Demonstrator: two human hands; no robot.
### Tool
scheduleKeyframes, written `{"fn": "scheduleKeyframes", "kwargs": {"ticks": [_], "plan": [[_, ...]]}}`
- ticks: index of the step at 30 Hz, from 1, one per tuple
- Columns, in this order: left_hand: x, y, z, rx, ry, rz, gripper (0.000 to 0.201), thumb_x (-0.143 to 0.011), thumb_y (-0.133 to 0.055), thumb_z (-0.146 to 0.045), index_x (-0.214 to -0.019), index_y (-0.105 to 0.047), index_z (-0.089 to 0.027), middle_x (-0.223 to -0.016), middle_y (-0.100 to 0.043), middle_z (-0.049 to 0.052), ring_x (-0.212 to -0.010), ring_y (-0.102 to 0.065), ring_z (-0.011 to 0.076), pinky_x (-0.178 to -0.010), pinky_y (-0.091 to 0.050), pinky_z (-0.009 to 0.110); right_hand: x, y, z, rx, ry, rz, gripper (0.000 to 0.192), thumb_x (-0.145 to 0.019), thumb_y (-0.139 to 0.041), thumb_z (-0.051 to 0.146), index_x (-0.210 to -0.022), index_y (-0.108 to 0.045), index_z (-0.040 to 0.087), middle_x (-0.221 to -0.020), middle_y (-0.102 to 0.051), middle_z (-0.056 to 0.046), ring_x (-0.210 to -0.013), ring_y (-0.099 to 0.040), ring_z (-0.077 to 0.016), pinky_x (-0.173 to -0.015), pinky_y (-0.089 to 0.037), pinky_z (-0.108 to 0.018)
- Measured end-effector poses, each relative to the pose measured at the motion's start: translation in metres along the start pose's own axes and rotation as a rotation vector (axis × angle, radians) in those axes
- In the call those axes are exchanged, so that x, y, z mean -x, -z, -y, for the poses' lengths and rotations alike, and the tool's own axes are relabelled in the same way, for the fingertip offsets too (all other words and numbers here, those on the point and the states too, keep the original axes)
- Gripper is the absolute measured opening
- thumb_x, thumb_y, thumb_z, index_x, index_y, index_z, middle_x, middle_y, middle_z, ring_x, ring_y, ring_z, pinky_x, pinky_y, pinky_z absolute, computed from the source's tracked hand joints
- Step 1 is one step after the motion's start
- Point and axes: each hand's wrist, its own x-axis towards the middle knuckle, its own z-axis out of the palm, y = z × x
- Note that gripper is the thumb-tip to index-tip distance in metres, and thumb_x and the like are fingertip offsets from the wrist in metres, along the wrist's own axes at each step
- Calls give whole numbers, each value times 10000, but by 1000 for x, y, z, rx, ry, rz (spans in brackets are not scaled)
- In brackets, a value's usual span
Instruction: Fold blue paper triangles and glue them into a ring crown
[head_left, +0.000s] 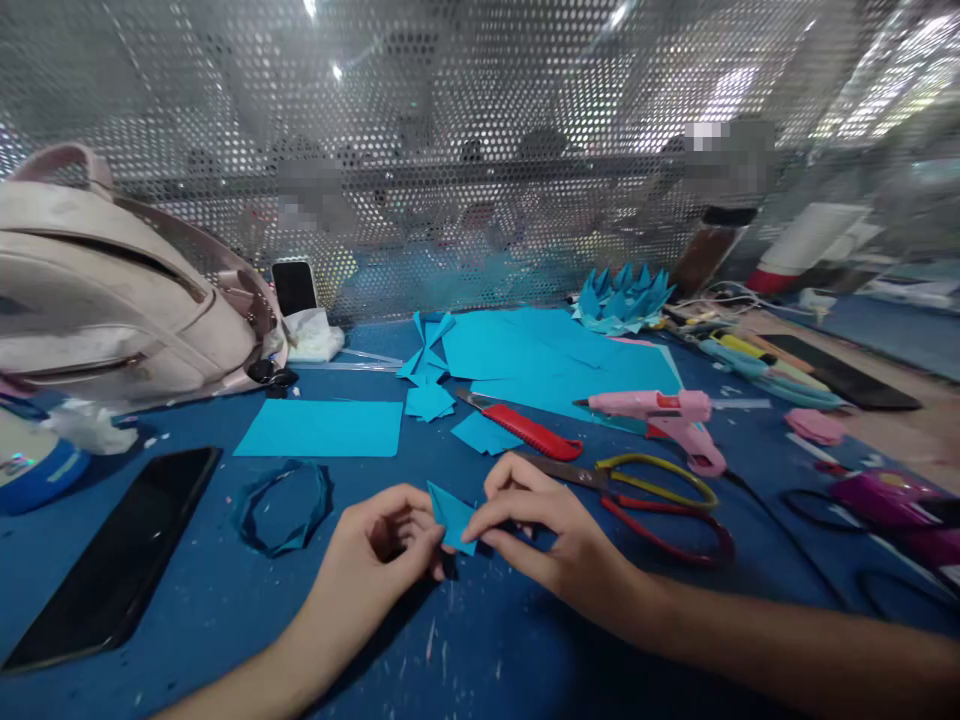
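Between my two hands is a small folded piece of blue paper (451, 517), pointed at its upper left corner. My left hand (394, 545) pinches its left side between thumb and fingers. On its right side, the fingertips of my right hand (536, 520) close on the lower corner. Just beyond lie a red utility knife (532, 430) and a small blue paper piece (484, 434). Scissors with yellow and red handles (611, 483) lie past my right hand. A ring of folded blue paper (281, 508) rests left of my left hand.
Blue sheets (540, 350) and a spiky folded-paper piece (624, 298) lie at the back. A pink glue gun (667, 408) with a black cord sits right. At left are a phone (120, 550), a rectangular blue sheet (322, 428) and a pale backpack (105, 290). A perforated metal panel (450, 130) stands behind.
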Motion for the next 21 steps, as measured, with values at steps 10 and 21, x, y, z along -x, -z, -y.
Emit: {"fn": "scheduleKeyframes", "kwargs": {"ticks": [10, 21], "plan": [[3, -4, -1, -89, 15, 73, 85, -849, -620, -221, -793, -634, -159, -697, -688, 13, -573, -583, 98, -578, -465, 200, -2, 0, -2, -88, -217, 38, 52, -814, -683, 143, -803, -644, 177, -773, -602, 3, -651, -511, -105, -574, -392, -224], [4, -3, -2, -48, -20, 17, 172, -837, -648, -281, -956, -619, -159, -698, -648, -4, -617, -603, 119, -593, -480, 217, -1, -6, -11, -100, -279, 67, 133, -812, -671, 243, -834, -556, 181, -655, -492, 54, -576, -432, -89, -517, -327, -217]]}}
